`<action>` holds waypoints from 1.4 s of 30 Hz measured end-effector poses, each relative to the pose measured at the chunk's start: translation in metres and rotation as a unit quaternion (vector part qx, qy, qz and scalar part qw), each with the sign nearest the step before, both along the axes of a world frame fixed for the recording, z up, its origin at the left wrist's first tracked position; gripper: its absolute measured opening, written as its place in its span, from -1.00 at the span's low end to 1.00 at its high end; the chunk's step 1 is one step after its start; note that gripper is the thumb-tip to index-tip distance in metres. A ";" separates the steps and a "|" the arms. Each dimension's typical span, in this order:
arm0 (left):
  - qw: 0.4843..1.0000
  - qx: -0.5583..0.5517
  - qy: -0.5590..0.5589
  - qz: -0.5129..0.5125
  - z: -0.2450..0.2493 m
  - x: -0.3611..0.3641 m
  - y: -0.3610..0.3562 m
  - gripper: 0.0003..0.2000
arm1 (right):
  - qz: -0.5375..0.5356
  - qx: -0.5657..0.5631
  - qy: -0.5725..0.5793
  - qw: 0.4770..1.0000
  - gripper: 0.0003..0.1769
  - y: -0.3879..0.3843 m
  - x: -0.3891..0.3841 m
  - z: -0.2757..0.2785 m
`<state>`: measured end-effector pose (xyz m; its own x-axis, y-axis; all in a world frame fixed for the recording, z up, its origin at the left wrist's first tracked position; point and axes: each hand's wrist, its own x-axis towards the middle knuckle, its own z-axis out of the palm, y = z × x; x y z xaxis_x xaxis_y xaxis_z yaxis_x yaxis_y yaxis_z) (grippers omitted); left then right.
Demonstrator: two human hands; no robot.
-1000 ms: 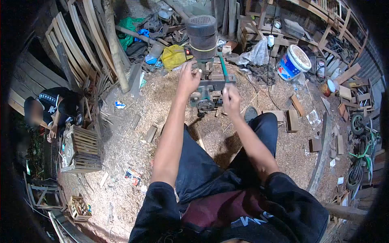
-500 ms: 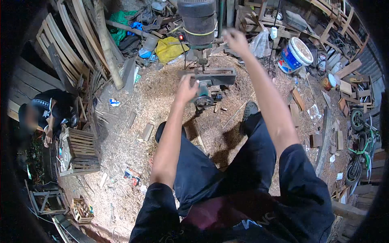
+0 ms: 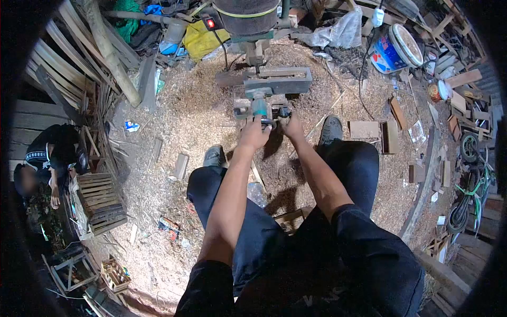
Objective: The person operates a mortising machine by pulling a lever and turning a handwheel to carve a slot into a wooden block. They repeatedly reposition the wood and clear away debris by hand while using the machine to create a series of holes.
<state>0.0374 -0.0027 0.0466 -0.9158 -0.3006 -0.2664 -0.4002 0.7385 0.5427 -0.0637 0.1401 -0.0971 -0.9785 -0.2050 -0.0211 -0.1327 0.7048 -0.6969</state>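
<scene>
A drill press with a dark motor housing [image 3: 247, 18] stands in front of me, its bit pointing down over a long grey-brown block [image 3: 280, 84]. Below that block is a vise-like table with a green cylindrical part [image 3: 259, 107] and a round handwheel [image 3: 269, 123]. My left hand [image 3: 254, 134] is closed on the left side of the handwheel. My right hand [image 3: 292, 128] is closed just right of the wheel, beside a small black knob [image 3: 284, 112]; what its fingers hold is hidden.
Wood shavings [image 3: 174, 113] cover the floor. A paint bucket [image 3: 396, 50] and a power cord [image 3: 362, 90] lie right of the machine. Wooden offcuts [image 3: 364, 129] are scattered at right. A person [image 3: 53, 150] sits at left by a slatted wooden crate [image 3: 99, 203].
My right hand has come down from beside the motor to the right of the handwheel. My left hand has moved from the block's left end onto the wheel. The view has tilted down.
</scene>
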 end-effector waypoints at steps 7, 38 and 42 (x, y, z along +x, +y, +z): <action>0.999 -0.034 0.033 -0.006 -0.011 -0.001 0.001 -0.51 | -0.103 -0.096 -0.141 0.980 -0.58 -0.012 -0.008 -0.034; 0.743 -0.265 0.612 0.056 0.315 -0.134 -0.038 -0.56 | 0.078 -0.322 0.185 0.925 0.05 -0.084 -0.258 0.489; 0.743 -0.269 0.610 0.067 0.313 -0.137 -0.035 -0.58 | 0.127 -0.274 0.095 0.948 0.20 -0.094 -0.246 0.534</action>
